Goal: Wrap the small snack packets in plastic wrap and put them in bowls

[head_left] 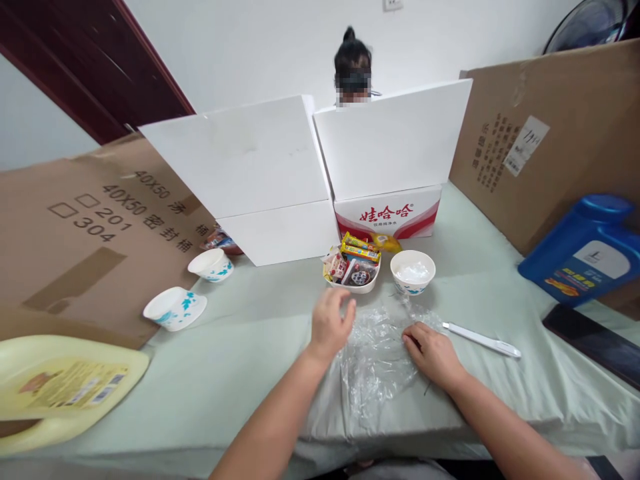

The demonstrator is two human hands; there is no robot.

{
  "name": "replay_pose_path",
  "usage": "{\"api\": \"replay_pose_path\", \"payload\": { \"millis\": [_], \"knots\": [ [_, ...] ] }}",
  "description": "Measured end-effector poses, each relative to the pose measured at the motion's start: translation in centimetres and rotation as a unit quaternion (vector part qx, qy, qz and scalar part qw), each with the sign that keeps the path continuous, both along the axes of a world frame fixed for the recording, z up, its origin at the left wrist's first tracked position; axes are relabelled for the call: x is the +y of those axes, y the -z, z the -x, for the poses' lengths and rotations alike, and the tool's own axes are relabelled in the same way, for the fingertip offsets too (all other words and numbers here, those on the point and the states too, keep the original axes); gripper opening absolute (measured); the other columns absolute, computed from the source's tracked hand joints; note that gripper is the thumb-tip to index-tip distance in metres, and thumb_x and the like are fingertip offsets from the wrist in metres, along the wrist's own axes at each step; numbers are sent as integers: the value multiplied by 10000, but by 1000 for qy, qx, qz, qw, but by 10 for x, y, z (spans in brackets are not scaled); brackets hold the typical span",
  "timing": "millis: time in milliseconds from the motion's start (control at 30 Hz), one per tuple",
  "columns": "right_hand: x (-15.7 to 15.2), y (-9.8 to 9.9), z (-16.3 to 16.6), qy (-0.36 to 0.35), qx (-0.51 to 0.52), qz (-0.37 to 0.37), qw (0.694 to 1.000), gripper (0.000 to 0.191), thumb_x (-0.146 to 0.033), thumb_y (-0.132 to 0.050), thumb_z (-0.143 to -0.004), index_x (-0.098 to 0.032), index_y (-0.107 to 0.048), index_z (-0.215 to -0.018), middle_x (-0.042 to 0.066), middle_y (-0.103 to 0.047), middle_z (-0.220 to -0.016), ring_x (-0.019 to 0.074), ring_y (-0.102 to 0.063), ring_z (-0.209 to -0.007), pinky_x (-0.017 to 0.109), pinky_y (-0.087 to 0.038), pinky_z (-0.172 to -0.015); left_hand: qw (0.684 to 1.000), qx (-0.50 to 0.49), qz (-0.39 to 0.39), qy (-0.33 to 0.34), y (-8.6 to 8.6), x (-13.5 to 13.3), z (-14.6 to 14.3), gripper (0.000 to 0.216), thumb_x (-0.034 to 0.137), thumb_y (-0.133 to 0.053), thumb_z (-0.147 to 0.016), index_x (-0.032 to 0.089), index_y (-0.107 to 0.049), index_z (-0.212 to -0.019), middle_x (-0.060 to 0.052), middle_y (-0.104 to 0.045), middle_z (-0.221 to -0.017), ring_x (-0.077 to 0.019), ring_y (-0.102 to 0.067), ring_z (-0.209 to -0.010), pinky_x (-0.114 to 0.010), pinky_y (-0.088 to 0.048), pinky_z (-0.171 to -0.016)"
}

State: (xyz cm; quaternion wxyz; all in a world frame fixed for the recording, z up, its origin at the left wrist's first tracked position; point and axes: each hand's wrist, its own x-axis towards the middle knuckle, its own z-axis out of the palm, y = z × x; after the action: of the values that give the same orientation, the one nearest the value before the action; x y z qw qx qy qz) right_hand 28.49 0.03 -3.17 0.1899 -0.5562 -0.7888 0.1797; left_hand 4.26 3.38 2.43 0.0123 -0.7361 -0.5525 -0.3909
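**Both hands on the clear film near the front edge**

My left hand sits at the 9 o'clock edge of the crumpled sheet of clear plastic film. Its fingers are half curled with the thumb apart, and I cannot tell whether they pinch the film or only touch it. My right hand rests on the film's 3 o'clock side with its fingers bent down onto the sheet. I cannot tell whether these grip it either. The film lies on the pale green cloth-covered surface, close to its near edge, between my two hands.

At 12 o'clock from the film stands a white bowl of wrapped snacks. Just beside that, at 1 o'clock, is a white paper bowl with blue print holding something white. A slim white stick lies near my right hand at 3 o'clock.

Farther out at 10 o'clock are an upright blue-printed paper bowl and a tipped blue-printed paper bowl. A red-and-white printed carton stands behind the snacks at 12 o'clock. A blue plastic jug lies at 2 o'clock, and a pale yellow plastic jug at 8 o'clock.
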Motion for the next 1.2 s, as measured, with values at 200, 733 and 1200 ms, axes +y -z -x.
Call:
{"api": "replay_pose_path", "payload": {
  "millis": [200, 733, 1200],
  "knots": [
    [-9, -8, 4, -19, 0, 11, 1000, 267, -289, -381, -956, -212, -636, -967, 62, -658, -960, 191, -645, -824, 297, -469, -728, 967, 157, 183, 79, 32, -43, -7, 217, 259, -635, -834, 216, -633, -1046, -87, -620, -1130, -286, -552, -1074, -442, -469, -904],
    [181, -150, 32, 41, -201, -19, 979, 342, -301, -650, -837, -200, -638, -1164, 111, -643, -1187, 297, -535, -1163, 387, -423, -925, 981, 115, 146, 63, 62, -31, 17, 367, 341, -671, -818, 241, -608, -1165, -115, -531, -1351, -336, -387, -1341, -557, -320, -1066],
    [226, -140, 53, 109, -189, -12, 976, 454, -416, -481, -936, -142, -534, -1294, 167, -606, -1254, 303, -575, -1146, 382, -471, -885, 973, 91, 189, 100, 58, -29, 19, 383, 356, -706, -792, 244, -597, -1141, -103, -548, -1314, -325, -391, -1326, -548, -288, -1082]
  ]
}}
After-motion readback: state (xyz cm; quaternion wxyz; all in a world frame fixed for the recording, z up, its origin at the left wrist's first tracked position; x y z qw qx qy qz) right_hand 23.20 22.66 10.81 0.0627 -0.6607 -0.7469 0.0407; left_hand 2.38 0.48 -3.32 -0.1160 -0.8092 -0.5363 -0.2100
